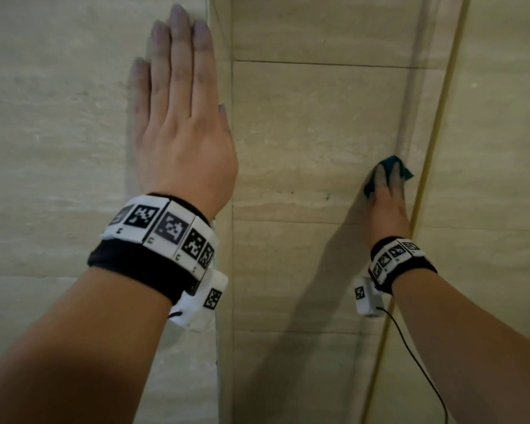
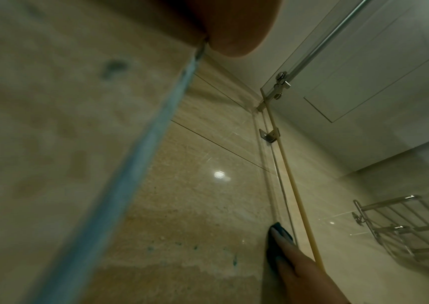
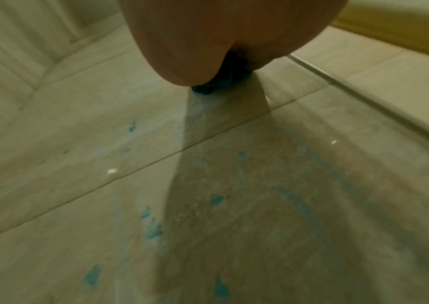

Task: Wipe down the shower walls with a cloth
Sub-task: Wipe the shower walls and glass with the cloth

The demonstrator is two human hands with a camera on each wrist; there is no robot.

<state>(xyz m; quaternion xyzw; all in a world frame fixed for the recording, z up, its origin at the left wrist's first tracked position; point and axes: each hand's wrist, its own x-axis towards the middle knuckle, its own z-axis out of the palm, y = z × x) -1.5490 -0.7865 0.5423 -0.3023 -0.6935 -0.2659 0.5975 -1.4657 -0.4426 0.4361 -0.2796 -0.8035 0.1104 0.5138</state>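
We press our right hand (image 1: 387, 203) with straight fingers on a dark teal cloth (image 1: 393, 162), flat against the beige tiled shower wall (image 1: 303, 133) just beside the glass panel edge (image 1: 435, 148). Our left hand (image 1: 181, 123) lies open and flat on the glass, holding nothing. Small blue smears (image 3: 153, 228) mark the tiles below the cloth.

Bare tiled wall (image 1: 303, 133) lies open between the left hand (image 1: 181, 123), flat near the glass edge (image 1: 224, 270), and the right hand (image 1: 387, 203). To the right, a glass panel's yellowish seal strip (image 1: 435, 139) blocks sideways travel just beside the cloth (image 1: 393, 165). A metal rack (image 2: 400, 224) projects beyond that glass.
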